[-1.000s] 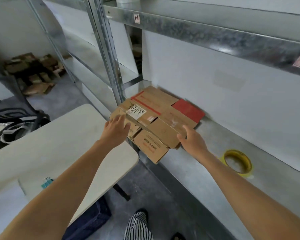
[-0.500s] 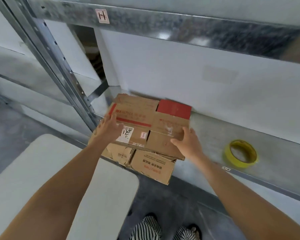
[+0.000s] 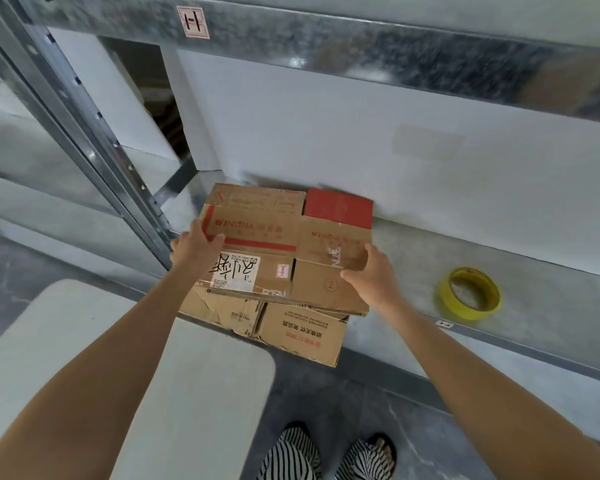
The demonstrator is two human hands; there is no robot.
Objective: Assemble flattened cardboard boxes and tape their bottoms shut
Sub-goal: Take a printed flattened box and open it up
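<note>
Shelving (image 3: 520,268) of galvanised steel fills the view; its upper beam (image 3: 361,43) carries a white tag (image 3: 193,22) marked "H" in a red frame. White table (image 3: 187,393) stands below, its corner just beside the shelf edge. Stack of flattened cardboard boxes (image 3: 302,336) lies on the lower shelf and overhangs its front edge; the bottom sheet bears red Chinese print. Top flattened box (image 3: 257,233) reads "WINONA" in red twice and has one red flap at the rear. Hands are apart. Left hand (image 3: 194,249) grips its left edge, right hand (image 3: 371,275) its right edge, thumbs on top. Yellow tape roll (image 3: 465,311) lies flat on the shelf, right of the stack. White sticker (image 3: 236,271) shows black handwriting. Circled "2" (image 3: 330,284) is printed on the near flap.
</note>
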